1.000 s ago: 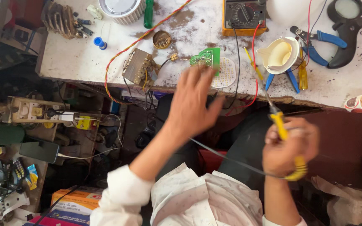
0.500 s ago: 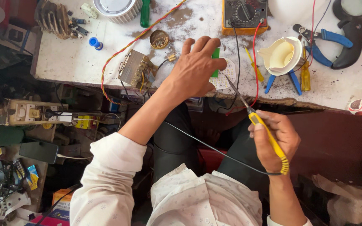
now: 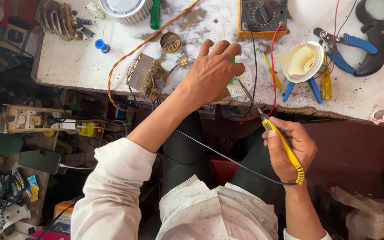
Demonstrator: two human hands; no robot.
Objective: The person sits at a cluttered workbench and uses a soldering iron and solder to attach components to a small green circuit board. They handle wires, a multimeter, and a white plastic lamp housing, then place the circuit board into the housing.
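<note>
two hands are working over one small white perforated circuit board (image 3: 242, 85) lying at the counter (image 3: 81, 66) edge: the left hand (image 3: 214, 73), having come down since a second ago, is pressing flat on it, while the right hand (image 3: 292, 149) is gripping a yellow-handled soldering iron (image 3: 281, 142), its tip nearing the board. a small metal transformer (image 3: 144, 75) is sitting left; a yellow multimeter (image 3: 263, 18) behind.

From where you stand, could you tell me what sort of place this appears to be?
Probably a small electronics repair bench: a multimeter lies on the worn worktop, the right hand holds a soldering iron, and the left hand covers a circuit board.
</note>
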